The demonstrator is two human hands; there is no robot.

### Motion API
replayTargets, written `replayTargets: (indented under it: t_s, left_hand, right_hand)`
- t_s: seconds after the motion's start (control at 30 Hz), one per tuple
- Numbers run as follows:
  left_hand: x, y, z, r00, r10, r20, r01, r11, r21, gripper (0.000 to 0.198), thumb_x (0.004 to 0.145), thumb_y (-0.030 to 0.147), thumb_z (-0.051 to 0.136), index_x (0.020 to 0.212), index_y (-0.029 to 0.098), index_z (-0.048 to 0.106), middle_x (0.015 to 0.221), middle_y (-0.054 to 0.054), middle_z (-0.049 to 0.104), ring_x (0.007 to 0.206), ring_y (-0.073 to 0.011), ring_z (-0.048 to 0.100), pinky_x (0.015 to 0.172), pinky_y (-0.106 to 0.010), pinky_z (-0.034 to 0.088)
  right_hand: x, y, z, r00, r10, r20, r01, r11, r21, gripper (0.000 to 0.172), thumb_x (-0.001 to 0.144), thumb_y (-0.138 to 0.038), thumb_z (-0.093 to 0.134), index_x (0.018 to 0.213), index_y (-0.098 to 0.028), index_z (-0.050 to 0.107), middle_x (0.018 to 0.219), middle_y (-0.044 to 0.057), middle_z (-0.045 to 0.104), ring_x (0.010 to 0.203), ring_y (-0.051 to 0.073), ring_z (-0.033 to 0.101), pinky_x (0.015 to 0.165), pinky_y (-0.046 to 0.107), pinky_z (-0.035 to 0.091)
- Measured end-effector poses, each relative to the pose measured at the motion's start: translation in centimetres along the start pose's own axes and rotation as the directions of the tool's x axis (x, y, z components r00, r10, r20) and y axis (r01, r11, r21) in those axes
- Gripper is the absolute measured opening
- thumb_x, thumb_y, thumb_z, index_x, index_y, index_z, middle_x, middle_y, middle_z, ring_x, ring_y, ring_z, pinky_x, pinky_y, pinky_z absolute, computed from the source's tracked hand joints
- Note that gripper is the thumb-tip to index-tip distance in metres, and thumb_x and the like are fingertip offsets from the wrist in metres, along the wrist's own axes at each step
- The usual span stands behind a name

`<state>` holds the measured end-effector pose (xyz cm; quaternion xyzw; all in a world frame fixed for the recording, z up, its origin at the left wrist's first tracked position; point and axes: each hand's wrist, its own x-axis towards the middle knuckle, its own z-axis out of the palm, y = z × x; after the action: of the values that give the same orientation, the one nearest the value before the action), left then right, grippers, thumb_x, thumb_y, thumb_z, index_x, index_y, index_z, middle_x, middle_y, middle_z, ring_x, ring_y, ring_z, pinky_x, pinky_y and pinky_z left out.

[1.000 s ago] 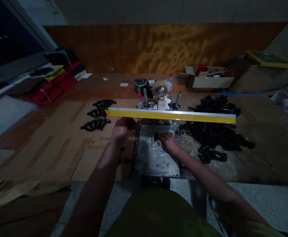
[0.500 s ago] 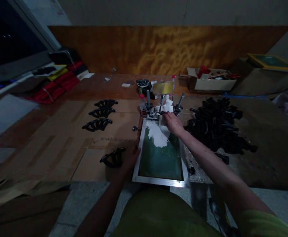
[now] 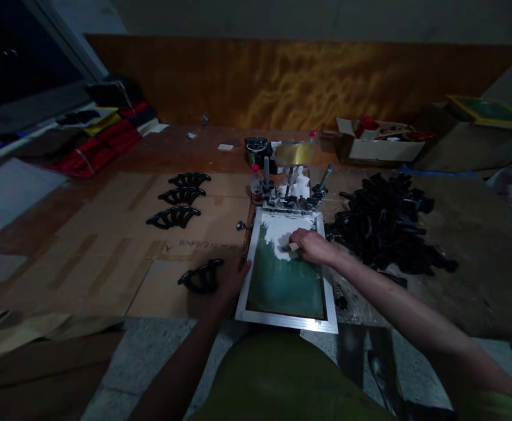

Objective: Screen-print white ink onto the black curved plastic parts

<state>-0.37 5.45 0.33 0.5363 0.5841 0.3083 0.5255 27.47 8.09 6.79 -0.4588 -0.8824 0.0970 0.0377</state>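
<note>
Silver-framed green-mesh printing screen point(image 3: 286, 320) lies flat under my right hand point(image 3: 312, 245), whose fingers close on a small pale scraper point(image 3: 293, 247); my left hand point(image 3: 234, 276) touches its left rail, grip unclear. It rests on a cardboard-covered wooden bench point(image 3: 107, 257) in a dim room, plywood wall point(image 3: 282, 82) behind, black plastic parts point(image 3: 383, 216) heaped beside. White ink point(image 3: 282, 231) smears its far end.

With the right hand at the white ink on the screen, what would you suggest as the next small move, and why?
Probably draw the right hand and the pale tool it holds toward the body along the green mesh: the white ink sits only at the far end, the near mesh looks bare, and the left hand rests against the frame.
</note>
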Motion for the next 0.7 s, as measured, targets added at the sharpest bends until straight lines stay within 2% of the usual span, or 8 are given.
replayTargets:
  t_s: [0.1,0.23,0.33,0.43,0.5,0.57,0.63,0.7]
  left_hand:
    - [-0.6,1.1,-0.2,1.0,-0.007,-0.005,0.007,1.0,-0.002,0.065,0.083,0.044,0.057,0.14,0.014,0.053,0.134,-0.013,0.065,0.122,-0.0288,0.06,0.106,-0.044,0.045]
    - [-1.4,2.6,-0.4,1.0,-0.015,-0.001,0.015,1.0,0.022,0.066,0.084,0.047,0.055,0.142,0.015,0.051,0.126,-0.012,0.069,0.117,-0.0291,0.062,0.1,-0.043,0.049]
    - [-1.4,3.0,-0.7,1.0,-0.013,0.014,0.012,0.999,0.033,0.065,0.085,0.049,0.055,0.14,0.016,0.052,0.128,-0.011,0.068,0.12,-0.028,0.061,0.1,-0.039,0.049]
    - [-1.0,3.5,-1.6,1.0,-0.005,0.02,0.004,0.998,0.061,0.065,0.083,0.051,0.057,0.139,0.017,0.054,0.131,-0.01,0.066,0.122,-0.0283,0.06,0.104,-0.041,0.047]
    - [-0.7,4.5,-2.4,0.999,0.035,0.0,-0.035,0.997,0.07,0.061,0.084,0.054,0.056,0.134,0.019,0.059,0.132,-0.009,0.066,0.123,-0.0288,0.059,0.105,-0.042,0.046]
    - [-0.6,6.2,-3.0,0.996,0.088,-0.017,-0.087,0.993,0.077,0.053,0.087,0.056,0.051,0.122,0.02,0.067,0.129,-0.008,0.068,0.123,-0.0287,0.059,0.105,-0.041,0.047]
    - [-0.6,8.5,-3.3,0.991,0.126,-0.038,-0.124,0.99,0.063,0.049,0.091,0.058,0.044,0.109,0.022,0.072,0.12,-0.007,0.071,0.118,-0.0275,0.061,0.103,-0.039,0.048]
    - [-0.1,11.0,-3.1,0.983,0.169,-0.074,-0.173,0.984,-0.044,0.051,0.093,0.06,0.04,0.107,0.021,0.07,0.114,-0.008,0.072,0.111,-0.0257,0.065,0.1,-0.039,0.051]
  right_hand:
    - [0.0,-0.2,1.3,0.991,0.041,-0.128,-0.045,0.999,-0.031,0.019,0.085,-0.006,0.05,0.096,-0.015,0.063,0.096,0.012,0.064,0.095,0.024,0.054,0.081,0.032,0.043]
    - [-1.8,-0.4,2.9,0.987,-0.06,-0.152,0.06,0.998,-0.009,0.026,0.082,-0.004,0.05,0.102,-0.013,0.065,0.099,0.013,0.065,0.098,0.024,0.055,0.085,0.033,0.043]
    - [-0.8,0.6,1.4,0.989,-0.005,-0.148,0.014,0.998,0.062,0.026,0.085,-0.009,0.054,0.107,-0.014,0.065,0.099,0.011,0.067,0.097,0.023,0.058,0.085,0.03,0.044]
    - [2.6,2.2,-1.4,0.965,0.178,-0.191,-0.158,0.981,0.113,0.042,0.09,-0.021,0.058,0.132,-0.02,0.057,0.108,0.008,0.068,0.099,0.022,0.061,0.083,0.028,0.044]
    - [4.5,3.8,-3.2,0.928,0.307,-0.21,-0.29,0.951,0.108,0.056,0.091,-0.028,0.062,0.144,-0.025,0.047,0.111,0.007,0.068,0.096,0.023,0.063,0.082,0.028,0.044]
    - [4.7,5.8,-4.6,0.874,0.406,-0.266,-0.39,0.914,0.114,0.059,0.09,-0.031,0.062,0.147,-0.026,0.045,0.112,0.008,0.067,0.096,0.024,0.064,0.082,0.03,0.045]
    - [3.3,8.0,-5.1,0.787,0.501,-0.36,-0.462,0.865,0.194,0.049,0.093,-0.029,0.057,0.14,-0.02,0.052,0.114,0.011,0.067,0.098,0.024,0.063,0.086,0.032,0.045]
    - [0.8,9.6,-4.5,0.674,0.628,-0.39,-0.527,0.778,0.342,0.037,0.095,-0.026,0.049,0.129,-0.015,0.059,0.111,0.012,0.068,0.098,0.023,0.063,0.088,0.034,0.046]
